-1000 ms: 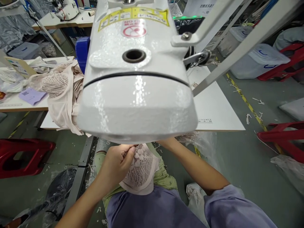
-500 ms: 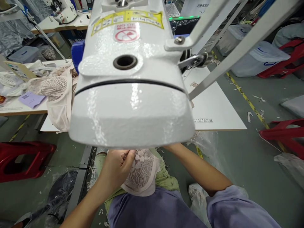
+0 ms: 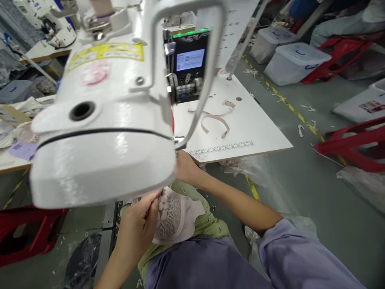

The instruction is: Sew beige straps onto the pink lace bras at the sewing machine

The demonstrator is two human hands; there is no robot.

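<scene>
Leftward in view since the earlier frame, the machine head [image 3: 102, 168] now bares more of the right hand [image 3: 188, 168]; its fingers are hidden, so its grip cannot be told. Left hand [image 3: 136, 220] pinches the lace piece [image 3: 170, 218], which spreads just right of it. Work seems unfinished; what remains at the covered edge is unclear. Loose strips [image 3: 217, 117] lie beyond the right hand.

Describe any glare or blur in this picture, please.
Head view: speckled bright glare on the glossy white sewing-machine head; head view: the long yellow label is blurred, its print unreadable; head view: the pale pink lace fabric shows its pattern fairly clearly.
</scene>
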